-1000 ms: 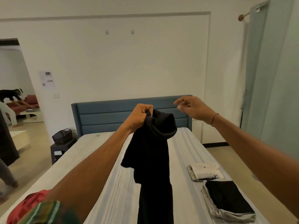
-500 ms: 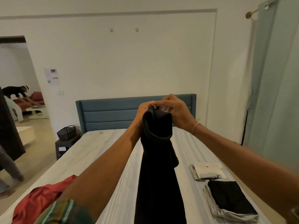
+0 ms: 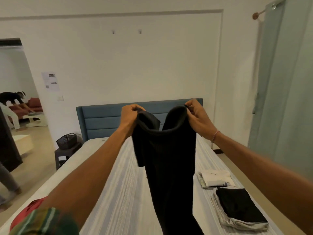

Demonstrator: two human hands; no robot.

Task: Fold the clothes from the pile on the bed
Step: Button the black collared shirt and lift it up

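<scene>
Both my arms are stretched out in front of me at about chest height over the bed. My left hand is a fist curled round one top corner of the black garment, knuckles up, fingers clamped tight on the cloth. My right hand pinches the other top corner between thumb and fingertips, the remaining fingers curled behind it, and there is a thin bracelet on that wrist. The top edge of the garment sags in a curve between my two hands, and the rest hangs straight down — long and dark, running out of the bottom of the view.

The hanging cloth blocks the middle strip of the striped mattress. To the right of it, on the bed, lie two folded stacks: a white folded piece farther off, and nearer me a black folded piece on grey ones. At the lower left corner a red and green heap of clothes sits partly under my left forearm. Beyond my hands stands the blue headboard against the white wall. Left of the bed a dark basket rests on a small stool, and through the doorway at far left another person bends over — too small to tell more. A pale green curtain hangs at the right.
</scene>
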